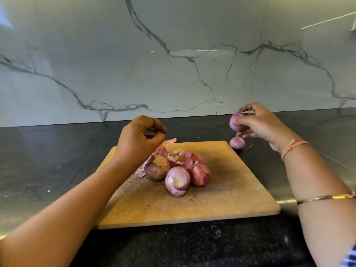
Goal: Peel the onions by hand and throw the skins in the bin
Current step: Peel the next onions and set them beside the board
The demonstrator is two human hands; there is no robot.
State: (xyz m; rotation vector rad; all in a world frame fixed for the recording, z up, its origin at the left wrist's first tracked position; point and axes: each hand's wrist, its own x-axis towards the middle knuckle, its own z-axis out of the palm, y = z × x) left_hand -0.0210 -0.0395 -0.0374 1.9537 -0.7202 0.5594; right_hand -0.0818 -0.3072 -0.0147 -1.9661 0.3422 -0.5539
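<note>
right hand (258, 122): right of centre in the frame, raised over the counter; curled round a small peeled onion, thumb on its near side, fingertips over its top and under its base.
held onion (235, 124): pale purple and smooth, in the air at the left edge of the right hand; directly above the second peeled onion and apart from it.
second peeled onion (237, 143): resting on the counter just off the upper right corner of the cutting board, tip pointing up.
left hand (141, 135): centre of the frame, hovering above the far left part of the board; fingers curled, thumb tip meeting the fingertips in a tight pinch; cannot tell whether any scrap of skin lies between them.
cutting board (221, 201): wooden, flat on the counter, lower centre.
brown-skinned onion (157, 168): left of the cluster at the board's middle, skin mostly on.
partly stripped onion (178, 181): front of the cluster, pale cut face towards the camera, touching both neighbours.
red-skinned onion (200, 174): right of the cluster.
loose skins (174, 156): heaped behind the three onions, a few past the board's far edge.
counter (57, 160): dark stone, across the lower half.
marble wall (173, 64): white with grey veins, upper half.
pink thread (294, 148): tied round the right wrist.
gold bangle (325, 198): lower on the right forearm, right edge of the frame.
</note>
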